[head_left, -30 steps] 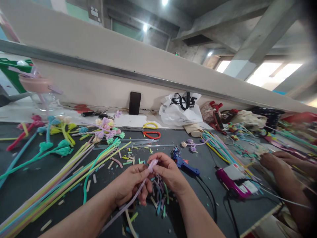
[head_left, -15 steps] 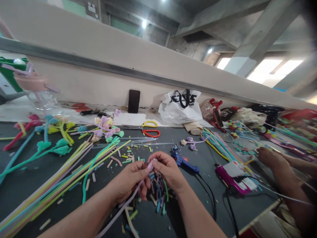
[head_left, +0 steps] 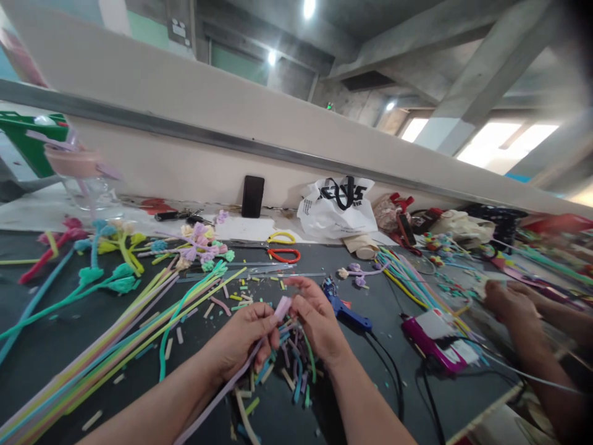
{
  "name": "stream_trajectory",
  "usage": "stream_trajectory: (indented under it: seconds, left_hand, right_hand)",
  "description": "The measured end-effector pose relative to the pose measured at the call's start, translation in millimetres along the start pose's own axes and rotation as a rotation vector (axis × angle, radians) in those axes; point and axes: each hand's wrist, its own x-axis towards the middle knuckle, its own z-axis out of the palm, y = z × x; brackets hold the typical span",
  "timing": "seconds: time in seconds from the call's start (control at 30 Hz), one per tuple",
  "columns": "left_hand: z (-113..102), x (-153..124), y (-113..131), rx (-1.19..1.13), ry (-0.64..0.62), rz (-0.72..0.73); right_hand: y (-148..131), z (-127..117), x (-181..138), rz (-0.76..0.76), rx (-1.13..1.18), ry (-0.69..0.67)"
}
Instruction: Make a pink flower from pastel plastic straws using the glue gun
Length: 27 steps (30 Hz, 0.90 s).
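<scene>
My left hand (head_left: 245,334) pinches a lilac pipe cleaner (head_left: 231,384) near its upper end, where the tip is thicker and stands up past the fingertips. Beside that tip is my right hand (head_left: 319,321), its index finger lifted and apart from the thumb; whether its lower fingers touch the stem is hard to see. Many short cut pieces of pipe cleaner (head_left: 296,358) lie under and between the hands. A blue glue gun (head_left: 347,309) rests on the dark table just right of my right hand.
Long coloured pipe cleaners (head_left: 125,340) lie at left, below finished fuzzy flowers (head_left: 199,244). Scissors (head_left: 282,254), a black phone (head_left: 252,196) and a white bag (head_left: 340,207) are along the back. A magenta and white device (head_left: 440,343) with cables lies at right, near another person's hands (head_left: 509,303).
My right index finger and thumb have come off the lilac tip and spread apart, so more of it shows. My left hand keeps its pinch. The view has shifted slightly.
</scene>
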Motion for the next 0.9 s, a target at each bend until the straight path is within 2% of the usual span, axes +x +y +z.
stream_trajectory:
  seconds: [0.1,0.17,0.27,0.33,0.43,0.5,0.6,0.77,0.9]
  left_hand:
    - [-1.6,0.1,3.1,-0.046,-0.013,0.003]
    - [-2.8,-0.2,5.3,-0.074,-0.014,-0.003]
    - [-6.3,0.3,7.1,-0.130,-0.006,0.009]
    - [-9.5,1.6,7.2,-0.176,-0.002,0.025]
    - [-13.9,3.6,7.8,-0.233,0.018,0.046]
    - [-16.2,4.1,9.6,-0.262,0.032,0.054]
    - [-19.3,3.9,13.5,-0.304,0.046,0.073]
    - [-23.6,4.1,17.6,-0.354,0.082,0.098]
    - [-25.4,5.4,17.2,-0.342,0.082,0.098]
  right_hand:
    - [-22.4,-1.4,-2.8,-0.140,-0.098,0.277]
    - [-44.6,-10.5,-6.5,-0.190,-0.271,0.395]
    - [-74.2,-41.8,-8.5,-0.204,-0.624,0.414]
    - [-83.1,-71.6,-6.0,-0.145,-0.888,0.381]
    - [-79.0,-112.9,-1.5,0.006,-1.340,0.337]
    - [-70.0,-125.6,-2.4,0.030,-1.388,0.315]
    - [-54.6,-113.3,-12.5,0.034,-1.370,0.236]
    - [-30.3,-58.9,-29.6,0.023,-1.308,-0.010]
    - [-17.6,-43.6,-25.5,-0.001,-1.314,-0.053]
